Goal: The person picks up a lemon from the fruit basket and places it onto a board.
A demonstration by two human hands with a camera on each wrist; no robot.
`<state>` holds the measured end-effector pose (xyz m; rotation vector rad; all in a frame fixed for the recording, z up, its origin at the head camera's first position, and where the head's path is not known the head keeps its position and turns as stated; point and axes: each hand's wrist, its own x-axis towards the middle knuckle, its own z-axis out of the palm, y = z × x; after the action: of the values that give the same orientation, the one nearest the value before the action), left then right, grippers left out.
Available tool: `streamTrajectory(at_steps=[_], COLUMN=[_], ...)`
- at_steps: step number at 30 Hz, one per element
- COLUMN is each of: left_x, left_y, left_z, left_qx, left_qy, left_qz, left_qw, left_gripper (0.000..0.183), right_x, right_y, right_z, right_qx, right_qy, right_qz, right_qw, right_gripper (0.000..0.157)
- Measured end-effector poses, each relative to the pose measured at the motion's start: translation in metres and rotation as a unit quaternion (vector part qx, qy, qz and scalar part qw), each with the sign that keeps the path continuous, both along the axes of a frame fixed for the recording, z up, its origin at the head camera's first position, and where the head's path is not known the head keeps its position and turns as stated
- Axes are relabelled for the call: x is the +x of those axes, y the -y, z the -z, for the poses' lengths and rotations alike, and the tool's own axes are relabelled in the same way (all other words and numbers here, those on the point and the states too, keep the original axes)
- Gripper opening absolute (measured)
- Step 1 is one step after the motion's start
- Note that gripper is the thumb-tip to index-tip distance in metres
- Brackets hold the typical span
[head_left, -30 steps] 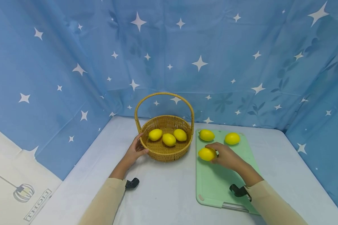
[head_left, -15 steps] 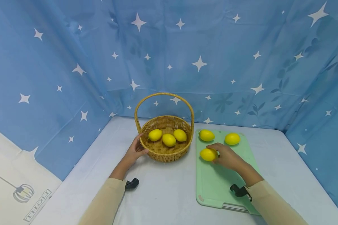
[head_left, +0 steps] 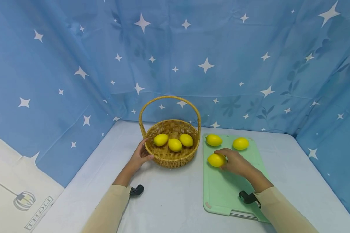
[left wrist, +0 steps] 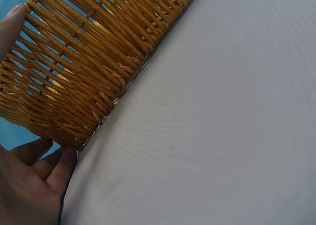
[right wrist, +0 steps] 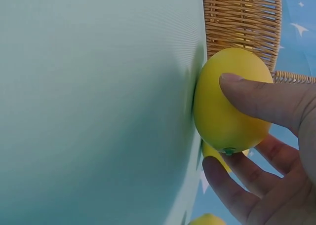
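My right hand grips a yellow lemon low over the light green cutting board. In the right wrist view, the thumb lies across the lemon and the fingers are beneath and behind it; the lemon seems to touch the board. Two more lemons lie at the board's far end, one at left and one at right. My left hand rests against the left side of a wicker basket, thumb and fingers spread along its outer wall. Inside the basket are three lemons.
An arched handle rises over the basket. The board stands right of it on a white-covered table; a metal-barred grip is at its near end. A blue star-patterned curtain hangs behind and at both sides.
Over the last second, my right hand and its lemon have shifted very slightly to the right. The left hand and the basket have stayed in place.
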<state>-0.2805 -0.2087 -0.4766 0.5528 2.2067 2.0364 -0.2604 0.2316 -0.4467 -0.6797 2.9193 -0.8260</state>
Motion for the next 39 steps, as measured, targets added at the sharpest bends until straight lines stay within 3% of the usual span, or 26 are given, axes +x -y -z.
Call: streamTrajectory(at_steps=[15,30,39], left_x=[0.000,-0.001,-0.001], left_y=[0.001,0.003,0.002], left_z=[-0.002,0.001,0.001], left_qx=[-0.004,0.003,0.007], left_qy=[0.003,0.003,0.004], left_qz=[-0.007,-0.001,0.000], left_qw=[1.0000,1.0000,1.0000], left_gripper=[0.089,0.090,0.090], right_x=[-0.001,-0.018,-0.021], right_y=[0.005,0.027,0.028], right_z=[-0.013,-0.037,-0.036], right_qx=[0.012,0.053,0.056], right_qy=[0.002,-0.020,-0.003], right_qz=[-0.001,-0.040,-0.027], right_qw=[1.000,0.998,0.998], right_gripper=[0.063,0.062,0.059])
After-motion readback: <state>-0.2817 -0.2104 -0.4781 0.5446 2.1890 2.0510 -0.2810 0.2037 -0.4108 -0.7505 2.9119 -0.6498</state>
